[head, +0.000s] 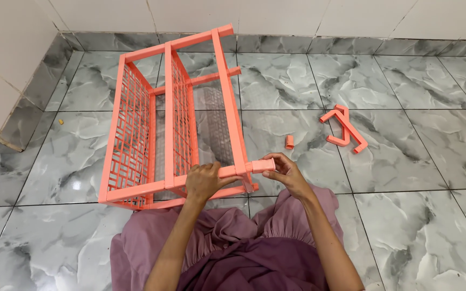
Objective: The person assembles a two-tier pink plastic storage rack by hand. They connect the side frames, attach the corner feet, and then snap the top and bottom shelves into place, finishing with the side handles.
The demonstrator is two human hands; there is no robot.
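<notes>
On a grey marbled tile floor [405, 215], a coral plastic rack [173, 118] lies tipped on its side at ten o'clock from the seated person's lap, its far corner near the white wall base [276, 16]. The left hand [205, 182] grips the rack's near rail. The right hand [287, 173] pinches a short coral connector piece [262, 165] touching the rail's end. Open floor spreads wide toward three o'clock. At one o'clock lie one small coral cap [289, 141] and, farther out, a loose cluster of coral bracket pieces [345, 129], too overlapped to count. One yellow speck [60, 122] sits at nine o'clock.
</notes>
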